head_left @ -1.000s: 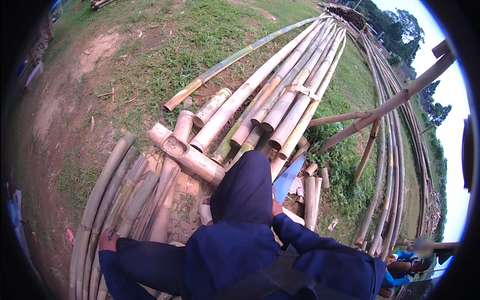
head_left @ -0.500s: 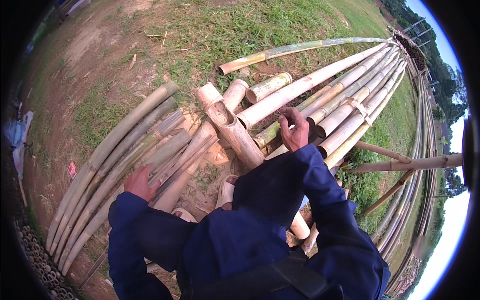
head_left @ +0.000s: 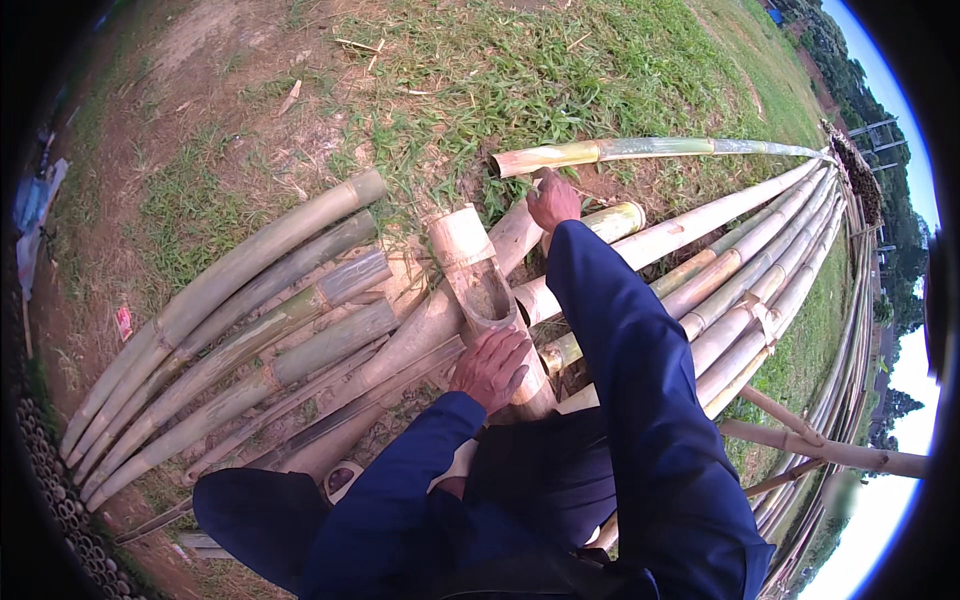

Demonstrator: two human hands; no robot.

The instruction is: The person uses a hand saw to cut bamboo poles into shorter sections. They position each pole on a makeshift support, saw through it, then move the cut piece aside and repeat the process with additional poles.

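Observation:
A thick bamboo piece [head_left: 465, 250] with a notch cut into its upper side lies in front of me across another pole [head_left: 515, 235]. My left hand [head_left: 492, 370] rests flat on it just below the notch, fingers spread and nothing held. Reaching farther out, my right hand [head_left: 553, 203] is curled closed beyond the notched piece, beside a short bamboo section [head_left: 615, 220]. What its fingers hold, if anything, is hidden. Just past that hand is the cut end of a greenish bamboo pole [head_left: 560, 155].
Several long bamboo poles [head_left: 705, 235] run off to the far right. On the left, more cut poles [head_left: 260, 235] lie side by side. A propped bamboo crossbar [head_left: 840, 452] stands at the right. Grass [head_left: 600, 80] and bare soil spread beyond.
My left hand has moved right, from beside the left poles onto the notched bamboo. My right hand has moved away from me, from the right-hand pole ends to beside the short section.

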